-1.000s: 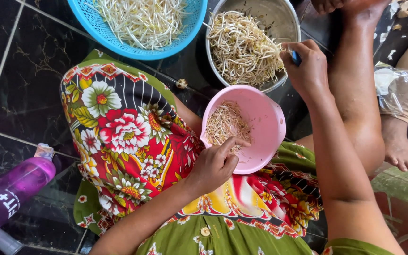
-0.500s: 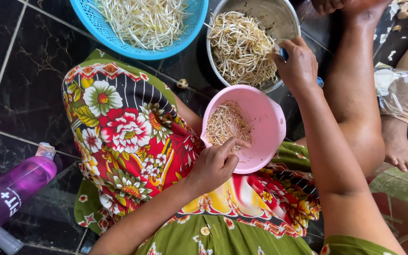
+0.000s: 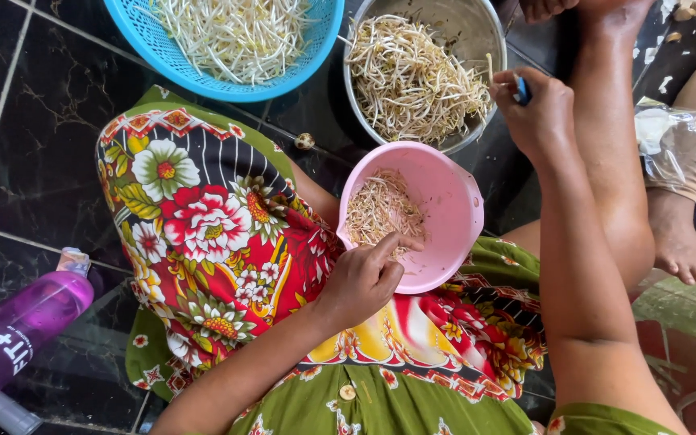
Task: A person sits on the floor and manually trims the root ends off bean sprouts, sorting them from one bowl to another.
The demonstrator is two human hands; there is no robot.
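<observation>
Gripping pink bowl (image 3: 445, 217) rim, left hand (image 3: 364, 278); right hand (image 3: 535, 117) pinching blue tool (image 3: 523, 90) beside steel bowl (image 3: 477, 32).

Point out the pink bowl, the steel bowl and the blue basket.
pink bowl (image 3: 453, 205), head view, bare inner wall.
steel bowl (image 3: 477, 24), head view, bare inner wall.
blue basket (image 3: 320, 40), head view, right rim.

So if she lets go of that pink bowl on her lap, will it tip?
Probably. The pink bowl looks like thin, light plastic, rests tilted on soft cloth, and only the left hand steadies its rim. Its small heap of trimmings adds little weight.
</observation>
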